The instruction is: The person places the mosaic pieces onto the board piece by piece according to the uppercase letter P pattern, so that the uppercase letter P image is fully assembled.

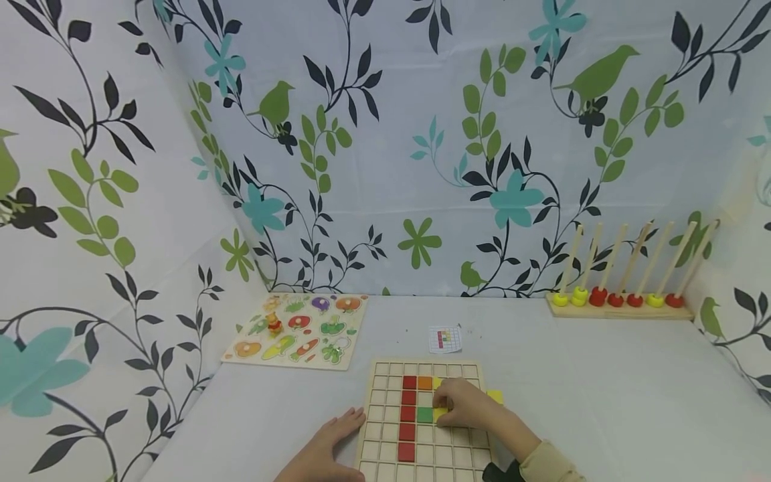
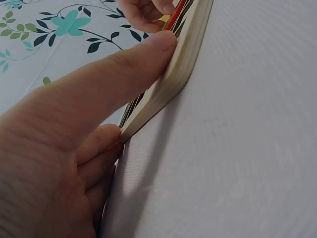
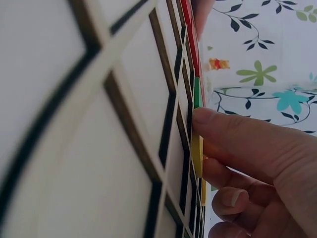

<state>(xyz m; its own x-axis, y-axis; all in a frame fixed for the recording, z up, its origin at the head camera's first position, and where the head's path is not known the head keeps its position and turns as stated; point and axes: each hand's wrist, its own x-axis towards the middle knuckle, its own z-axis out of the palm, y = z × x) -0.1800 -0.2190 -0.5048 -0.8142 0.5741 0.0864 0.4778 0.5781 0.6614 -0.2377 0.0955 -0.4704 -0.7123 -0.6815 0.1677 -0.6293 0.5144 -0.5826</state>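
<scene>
A wooden grid board [image 1: 454,438] lies on the table with a column of red tiles [image 1: 407,414], an orange tile [image 1: 424,383] and a green tile [image 1: 424,415] in its cells. My right hand [image 1: 470,405] bends over it, thumb and fingertips pinching a yellow tile [image 3: 197,156] at a cell beside the green one. Another yellow tile [image 1: 436,383] shows next to the orange tile, partly hidden by the hand. At the board's left edge rests my left hand [image 1: 328,447], its fingers fairly straight and its thumb [image 2: 124,69] touching the wooden rim.
One more yellow tile [image 1: 495,396] lies at the board's right edge. Behind the board is a small printed pattern card [image 1: 445,339]. A vegetable puzzle board [image 1: 288,331] with a small bear figure stands back left; a bead-peg rack [image 1: 620,309] stands back right against the patterned cloth.
</scene>
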